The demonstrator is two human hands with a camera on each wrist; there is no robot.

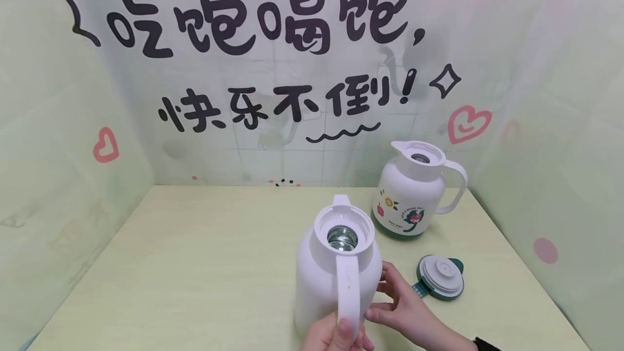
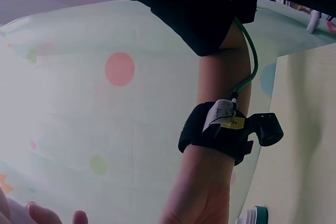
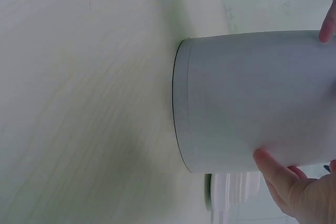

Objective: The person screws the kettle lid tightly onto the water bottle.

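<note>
Left fingers (image 1: 344, 329) curled round handle (image 1: 348, 283), right fingers (image 1: 382, 314) cupping jug (image 1: 312, 275), mouth (image 1: 343, 238) visible only in head view

Head view: from above the front of the bench (image 1: 195, 264), facing forward and down to the lettered back wall (image 1: 292, 164); the widest field. Left wrist view: turned on its side, facing the right forearm (image 2: 223, 80) and its strapped camera (image 2: 268, 129), the bench along the right edge. Right wrist view: also sideways, close to the lower body of the nearer thermos jug (image 1: 317, 286). Head and right wrist views share this jug; all three share the lid (image 1: 441, 279).
</note>
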